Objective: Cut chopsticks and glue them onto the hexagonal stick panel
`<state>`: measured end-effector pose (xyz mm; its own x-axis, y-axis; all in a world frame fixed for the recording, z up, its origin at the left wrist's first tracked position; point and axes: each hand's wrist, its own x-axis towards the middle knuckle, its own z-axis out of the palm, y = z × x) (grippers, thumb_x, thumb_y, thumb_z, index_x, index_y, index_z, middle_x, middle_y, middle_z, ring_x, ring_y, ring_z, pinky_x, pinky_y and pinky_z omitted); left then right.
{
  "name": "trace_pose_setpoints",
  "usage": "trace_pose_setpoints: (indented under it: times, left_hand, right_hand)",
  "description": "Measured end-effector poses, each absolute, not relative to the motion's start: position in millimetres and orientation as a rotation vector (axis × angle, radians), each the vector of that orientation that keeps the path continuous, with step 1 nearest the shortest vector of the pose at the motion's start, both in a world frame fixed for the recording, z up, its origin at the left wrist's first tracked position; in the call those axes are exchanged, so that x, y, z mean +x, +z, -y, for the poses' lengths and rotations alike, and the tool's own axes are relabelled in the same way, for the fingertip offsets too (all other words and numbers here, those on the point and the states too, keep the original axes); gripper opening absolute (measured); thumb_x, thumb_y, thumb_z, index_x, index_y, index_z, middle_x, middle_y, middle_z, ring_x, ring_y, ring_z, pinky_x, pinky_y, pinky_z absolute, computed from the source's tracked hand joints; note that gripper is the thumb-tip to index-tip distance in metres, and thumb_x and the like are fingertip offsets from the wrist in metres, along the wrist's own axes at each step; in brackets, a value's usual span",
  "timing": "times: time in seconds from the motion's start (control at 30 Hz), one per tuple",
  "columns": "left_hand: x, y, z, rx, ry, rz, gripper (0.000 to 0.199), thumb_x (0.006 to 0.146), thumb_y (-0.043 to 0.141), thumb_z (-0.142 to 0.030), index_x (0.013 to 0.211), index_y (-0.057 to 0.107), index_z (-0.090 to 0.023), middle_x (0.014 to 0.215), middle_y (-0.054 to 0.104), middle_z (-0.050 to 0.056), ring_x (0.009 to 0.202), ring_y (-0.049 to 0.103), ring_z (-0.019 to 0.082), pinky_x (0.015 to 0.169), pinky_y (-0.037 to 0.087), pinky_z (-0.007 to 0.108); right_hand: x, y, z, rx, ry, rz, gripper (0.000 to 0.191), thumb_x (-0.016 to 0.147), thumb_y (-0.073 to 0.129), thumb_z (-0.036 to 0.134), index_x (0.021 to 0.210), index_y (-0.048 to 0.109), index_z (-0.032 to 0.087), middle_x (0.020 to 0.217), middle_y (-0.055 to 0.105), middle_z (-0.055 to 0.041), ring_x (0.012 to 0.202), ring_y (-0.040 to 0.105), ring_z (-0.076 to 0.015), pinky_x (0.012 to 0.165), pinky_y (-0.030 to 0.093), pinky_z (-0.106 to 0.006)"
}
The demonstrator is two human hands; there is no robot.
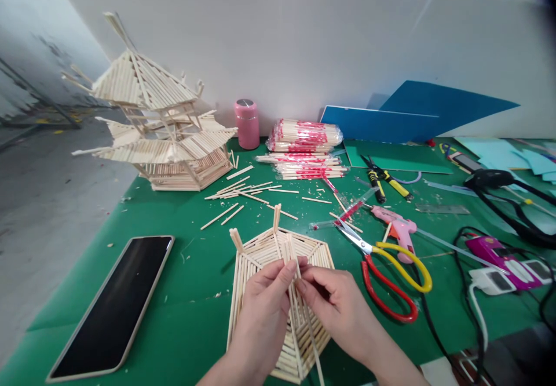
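Thin wooden sticks (287, 250) are bunched together upright between my hands. My left hand (266, 308) pinches them with thumb and fingers from the left. From the right, my right hand (336, 300) closes its thumb and fingertips on the same sticks, and one long stick (314, 345) slants down below it. Beneath both hands lies a many-sided panel (237, 299) made of rings of sticks, partly covered by the hands. Short stick posts (277, 219) rise from its far rim. Whether the held sticks touch the panel I cannot tell.
A stick-built pagoda model (169, 142) stands at the back left, a phone (113, 305) at the front left. Loose sticks (243, 192), a pink jar (247, 124) and wrapped stick bundles (306, 137) lie beyond. Right are scissors (369, 250), a glue gun (402, 229), pliers (384, 180) and cables.
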<state>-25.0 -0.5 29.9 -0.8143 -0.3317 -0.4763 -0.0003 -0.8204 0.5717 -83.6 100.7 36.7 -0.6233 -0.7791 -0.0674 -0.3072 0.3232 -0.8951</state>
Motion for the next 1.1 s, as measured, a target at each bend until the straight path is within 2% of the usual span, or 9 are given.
trace_pose_setpoints:
  times: [0.43,0.63,0.73,0.8,0.87,0.93,1.0,1.1]
  left_hand:
    - [-27,25,2,0.887,-2.671,0.897,0.012,0.069,0.062,-0.016,0.078,0.068,-0.013,0.070,0.067,0.006,0.072,0.060,0.014,0.064,0.047,0.021]
    - [-28,24,3,0.894,-2.687,0.938,0.012,0.070,0.061,-0.020,0.077,0.067,-0.013,0.072,0.066,0.005,0.068,0.060,0.014,0.066,0.046,0.024]
    - [-26,24,9,0.895,-2.607,1.105,0.014,0.071,0.059,-0.026,0.077,0.066,-0.014,0.073,0.065,0.004,0.065,0.058,0.014,0.064,0.045,0.026]
    - [-25,23,17,0.866,-2.357,1.496,0.016,0.074,0.055,-0.028,0.075,0.064,-0.014,0.065,0.061,0.003,0.062,0.057,0.014,0.063,0.044,0.027]
    - [-26,21,25,0.684,-1.913,2.068,0.019,0.078,0.050,-0.026,0.073,0.063,-0.014,0.061,0.058,0.003,0.063,0.055,0.016,0.064,0.043,0.028]
    - [-29,17,31,0.401,-1.359,2.551,0.020,0.080,0.045,-0.020,0.077,0.063,-0.013,0.071,0.060,0.007,0.072,0.054,0.020,0.068,0.042,0.032]
    - [-32,11,32,0.202,-0.861,2.829,0.022,0.079,0.041,-0.011,0.084,0.062,-0.012,0.088,0.060,0.012,0.083,0.052,0.024,0.072,0.041,0.038]
    - [-38,2,31,0.137,-0.382,3.026,0.025,0.074,0.040,-0.001,0.084,0.060,-0.010,0.091,0.057,0.015,0.087,0.049,0.027,0.071,0.041,0.041]
  right_hand:
    - [-87,26,-98,-0.762,-1.411,-1.861,0.021,0.081,0.044,0.028,0.069,0.054,0.014,0.057,0.041,0.0039,0.052,0.035,-0.0076,0.046,0.029,-0.019]
    - [-87,25,-97,-0.767,-1.404,-1.899,0.020,0.080,0.045,0.027,0.067,0.053,0.014,0.059,0.043,0.0029,0.054,0.037,-0.0081,0.048,0.031,-0.019]
    - [-93,24,-102,-0.733,-1.423,-1.943,0.024,0.080,0.045,0.030,0.062,0.048,0.015,0.055,0.037,0.0045,0.051,0.033,-0.0076,0.045,0.028,-0.019]
    - [-100,23,-109,-0.678,-1.442,-2.006,0.025,0.080,0.046,0.033,0.061,0.046,0.016,0.053,0.033,0.0052,0.049,0.031,-0.0075,0.043,0.027,-0.019]
    - [-107,21,-117,-0.625,-1.450,-2.077,0.025,0.079,0.046,0.035,0.063,0.047,0.016,0.053,0.033,0.0049,0.049,0.032,-0.0080,0.043,0.028,-0.020]
    - [-114,20,-124,-0.590,-1.446,-2.134,0.025,0.079,0.046,0.037,0.065,0.049,0.016,0.055,0.036,0.0043,0.050,0.034,-0.0087,0.045,0.030,-0.021]
    - [-117,19,-130,-0.571,-1.429,-2.175,0.026,0.079,0.046,0.038,0.065,0.049,0.017,0.055,0.037,0.0040,0.051,0.036,-0.0094,0.047,0.032,-0.021]
    - [-117,18,-134,-0.575,-1.390,-2.195,0.028,0.078,0.046,0.040,0.063,0.048,0.017,0.054,0.037,0.0042,0.050,0.036,-0.0098,0.047,0.032,-0.022]
